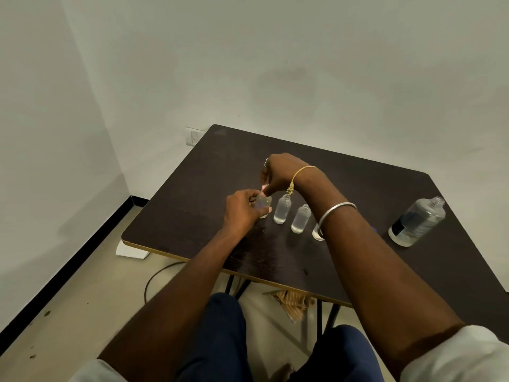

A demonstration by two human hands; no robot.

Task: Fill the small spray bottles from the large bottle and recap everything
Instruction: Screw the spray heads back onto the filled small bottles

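Several small clear spray bottles stand in a row on the dark table [192, 194]. My left hand [241, 209] grips the leftmost small bottle [264, 203]. My right hand [281, 172] is just above it, fingers pinching something small at the bottle's neck; the item itself is mostly hidden. Two uncapped small bottles [282, 209] [300, 218] stand to the right, each holding clear liquid. A further bottle [316, 234] is mostly hidden behind my right wrist. The large clear bottle [417, 221] stands uncapped at the right, partly filled.
The table's near edge runs just past my knees. A white block [132, 250] and a dark cable [157, 274] lie on the floor to the left. A wall socket [192, 136] sits behind the table's far left corner. A crumpled wrapper [292, 301] lies under the table.
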